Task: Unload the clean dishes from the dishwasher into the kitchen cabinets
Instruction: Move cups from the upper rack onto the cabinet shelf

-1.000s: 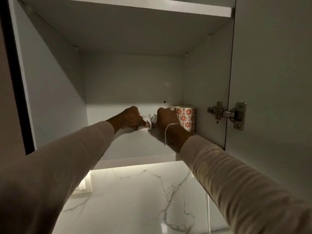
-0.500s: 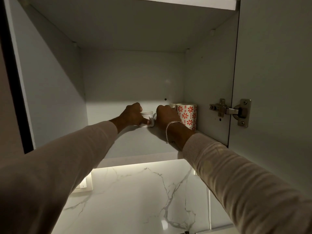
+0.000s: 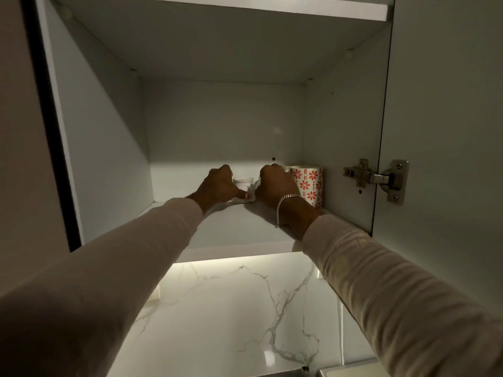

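Obs: L hand point(image 3: 217, 186) wraps the small white ceramic cup point(image 3: 243, 183), thumb at its base. Cup sits on the white cabinet shelf point(image 3: 239, 227), toward the back, approx. centre. R hand point(image 3: 275, 186) is fisted just right of it, beside the tall white mug w/ red flower print point(image 3: 309, 183) in the rear right corner. Whatever it holds is hidden, so I can't tell.

Judgement: placement step, nearly done.

Rec: I'd confirm cup base is flat before letting go, keep a gap to the printed mug, then withdraw straight back w/ silver wrist chain point(image 3: 283, 208) clear of rims.
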